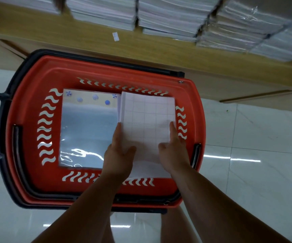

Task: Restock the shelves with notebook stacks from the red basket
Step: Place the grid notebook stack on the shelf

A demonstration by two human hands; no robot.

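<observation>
The restocking looked partway done: the wooden shelf point(89, 39) already carried rows of wrapped notebook stacks point(168, 16), yet two stacks were in the red basket point(106, 67) on the tiled floor point(255, 137). The grid-covered stack point(147, 113) occupied the basket's right half; whether it rested on the bottom or was raised could not be told. The left hand point(119, 153) clamped its left edge and the right hand point(174, 151) its right edge, thumbs on top. It was a thick, pale block with a faint pink grid. Just beside it lay the blue-covered stack point(89, 128) in glossy wrap, probably next.
</observation>
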